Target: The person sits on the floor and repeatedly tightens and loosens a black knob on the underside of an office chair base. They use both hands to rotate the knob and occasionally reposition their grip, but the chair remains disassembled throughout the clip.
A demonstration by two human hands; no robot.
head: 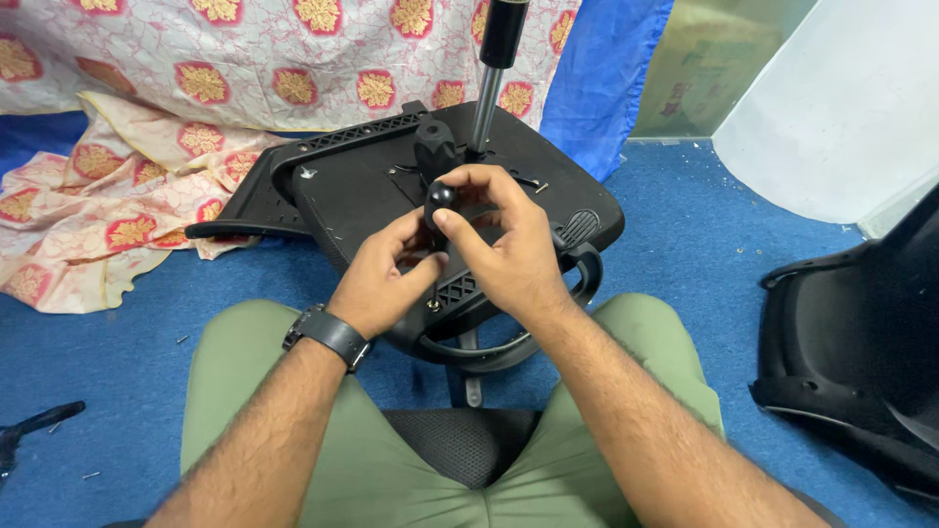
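Note:
An upturned black office chair seat (352,186) lies on the blue carpet in front of my knees, its gas-lift column (486,98) sticking up. My right hand (504,240) grips the black round handle of a screwdriver (441,198) from above, the shaft pointing down toward a screw near the seat's front edge. My left hand (381,279) is closed around the lower shaft, steadying it. A black watch (328,334) is on my left wrist.
A flowered cloth (147,147) lies crumpled at the back left, with blue fabric (606,78) behind the seat. Another black chair part (861,352) stands at the right. A white panel (851,98) leans at the back right. A dark tool (39,422) lies at the far left.

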